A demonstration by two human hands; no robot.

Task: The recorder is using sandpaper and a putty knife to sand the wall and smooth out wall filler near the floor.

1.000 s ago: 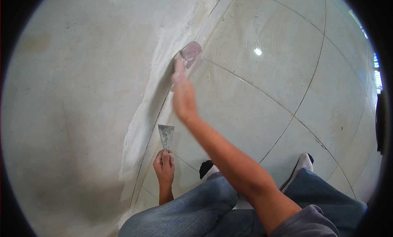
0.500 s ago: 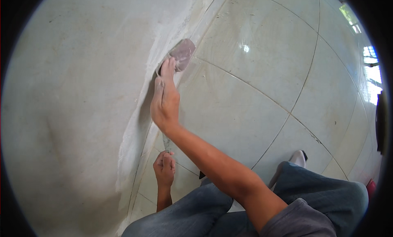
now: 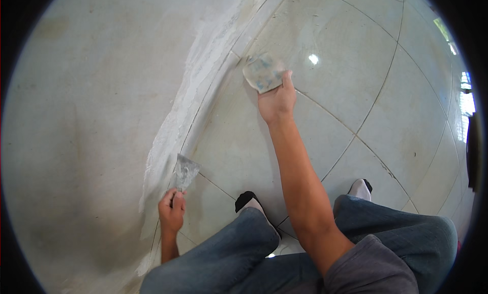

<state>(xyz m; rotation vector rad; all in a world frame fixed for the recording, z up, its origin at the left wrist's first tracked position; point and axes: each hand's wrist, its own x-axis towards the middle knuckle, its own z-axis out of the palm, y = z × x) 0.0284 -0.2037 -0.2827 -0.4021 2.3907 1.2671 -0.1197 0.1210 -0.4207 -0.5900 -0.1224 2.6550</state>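
Note:
My right hand point(image 3: 277, 105) is turned palm up over the floor, a little way out from the wall. Across its fingers lies a piece of sandpaper point(image 3: 263, 73), its pale backing with faint bluish marks facing me. The thumb rests at the sheet's right edge, and the fingers beneath are hidden. Lower left, my left hand point(image 3: 172, 208) is closed around the handle of a putty knife point(image 3: 186, 172), whose wide, whitish-smeared blade points up beside the foot of the wall. A rough strip of white filler point(image 3: 175, 116) runs along the wall's lower part.
The stained pale wall point(image 3: 96, 121) fills the left side, with a narrow tile skirting point(image 3: 201, 113) at its base. Glossy light floor tiles point(image 3: 325, 151) spread to the right. My feet point(image 3: 249, 201) and bent jeans-clad legs point(image 3: 218, 248) occupy the lower part.
My right hand has left the wall, moved right and turned over, so the sandpaper's backing shows instead of its pinkish side. My left hand and putty knife have shifted left and slightly down.

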